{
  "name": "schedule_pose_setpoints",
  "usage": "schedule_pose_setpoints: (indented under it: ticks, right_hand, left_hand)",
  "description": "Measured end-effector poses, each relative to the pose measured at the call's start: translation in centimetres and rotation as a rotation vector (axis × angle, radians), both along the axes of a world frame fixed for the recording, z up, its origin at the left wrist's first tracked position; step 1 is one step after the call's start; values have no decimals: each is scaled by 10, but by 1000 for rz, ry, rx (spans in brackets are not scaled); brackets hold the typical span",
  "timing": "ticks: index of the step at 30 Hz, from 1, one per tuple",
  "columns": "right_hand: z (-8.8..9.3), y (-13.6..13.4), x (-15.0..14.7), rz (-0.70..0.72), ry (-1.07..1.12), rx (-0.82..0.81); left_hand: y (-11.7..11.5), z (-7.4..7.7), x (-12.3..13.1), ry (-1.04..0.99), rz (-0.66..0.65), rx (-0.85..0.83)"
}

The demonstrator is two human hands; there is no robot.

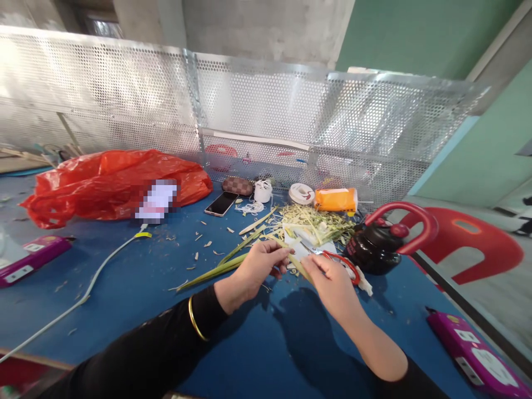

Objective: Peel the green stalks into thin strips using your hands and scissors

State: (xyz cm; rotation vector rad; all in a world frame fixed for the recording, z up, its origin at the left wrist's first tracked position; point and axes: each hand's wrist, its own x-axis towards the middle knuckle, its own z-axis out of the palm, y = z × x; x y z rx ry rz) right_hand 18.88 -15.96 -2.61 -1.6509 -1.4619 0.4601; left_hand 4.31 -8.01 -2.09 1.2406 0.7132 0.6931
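A pale green leaf strip stretches between my two hands above the blue table. Its upper end is pinched by my left hand, thumb against fingers. Fingers of my right hand close on the strip's lower part. Red-handled scissors lie just beyond my right hand, partly hidden by it, beside a white sheet. Long green leaves rest to the left, running under my left hand. Behind both hands spreads a heap of shredded leaf scraps.
A black kettle with a red handle stands at right, near a red chair. Farther back are an orange packet, a tape roll, white string, a phone and a red plastic bag. A white cable crosses the left.
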Motion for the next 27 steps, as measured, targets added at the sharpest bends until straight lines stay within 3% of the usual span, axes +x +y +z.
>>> schedule_pose_setpoints:
  ticks: [2,5,8,12,17,23,27]
  right_hand:
    - [-3,4,4,-43,256,-11]
    - [-7,8,6,30,615,-69]
    - [-9,9,4,50,756,-63]
    - [-11,7,1,-49,726,-22]
    - [-14,8,-3,-129,616,54]
    - [-19,14,5,-145,508,53]
    - [-11,13,18,-273,200,239]
  left_hand:
    - [1,4,-2,-16,-67,-56]
    - [-1,4,-3,-11,-156,-98]
    - [-2,0,-1,46,-167,-54]
    - [-4,-6,3,113,-147,11]
    - [-7,-3,4,158,-150,7]
    - [-8,-4,4,165,-145,-6]
    - [-8,-7,5,146,-159,-15]
